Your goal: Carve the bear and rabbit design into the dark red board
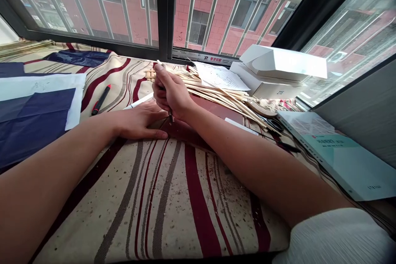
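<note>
My right hand [170,93] is closed in a fist around a thin knife-like tool [170,117], whose metal tip points down at a dark red board [213,111]. The tool's pale upper end sticks out above the fist. My left hand [140,120] lies flat, fingers stretched out, pressing on the surface just left of the tip. What lies under the left palm is hidden. Both hands rest on a striped cream and red cloth [173,198] speckled with small shavings.
A pile of thin bamboo strips [222,95] lies behind the hands, with a sketched paper [221,76] and white boxes [278,70] beyond. A red-black pen [100,100] and dark blue paper [29,121] lie left. Scissors [272,123] and a teal book [343,159] lie right. Windows run along the back.
</note>
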